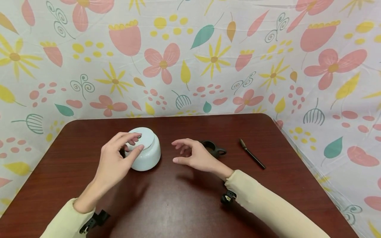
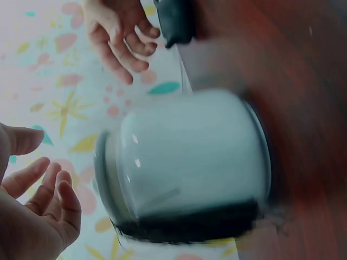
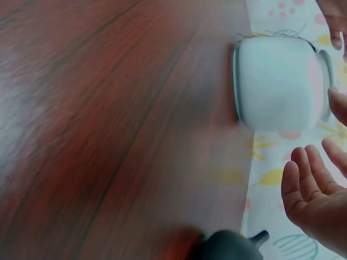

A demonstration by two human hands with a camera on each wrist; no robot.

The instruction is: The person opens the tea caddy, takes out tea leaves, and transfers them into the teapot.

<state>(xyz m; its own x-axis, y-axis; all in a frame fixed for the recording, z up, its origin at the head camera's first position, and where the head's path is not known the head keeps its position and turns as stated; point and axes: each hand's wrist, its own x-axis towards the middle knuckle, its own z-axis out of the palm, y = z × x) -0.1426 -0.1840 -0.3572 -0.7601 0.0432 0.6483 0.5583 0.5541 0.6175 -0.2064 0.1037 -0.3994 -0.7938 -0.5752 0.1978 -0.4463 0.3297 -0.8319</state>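
Observation:
A pale, glossy lidded jar (image 1: 146,160) stands upright on the table, left of the middle. Over its lid (image 1: 146,134) hovers my left hand (image 1: 114,158), thumb and fingers apart with a gap between them, as the left wrist view confirms. My right hand (image 1: 193,155) is held in the air to the jar's right, fingers loosely bent and nothing in them. Behind it, partly hidden, is a small dark pitcher (image 1: 221,152). A dark, bristly-looking thing (image 2: 190,222) lies along the jar's side, mostly hidden by my left hand in the head view.
A slim dark brush (image 1: 253,154) lies at the right of the brown wooden table (image 1: 184,211). Flower-patterned cloth (image 1: 184,49) hangs behind the table and along its sides. Black straps (image 1: 94,221) show at both sleeve cuffs.

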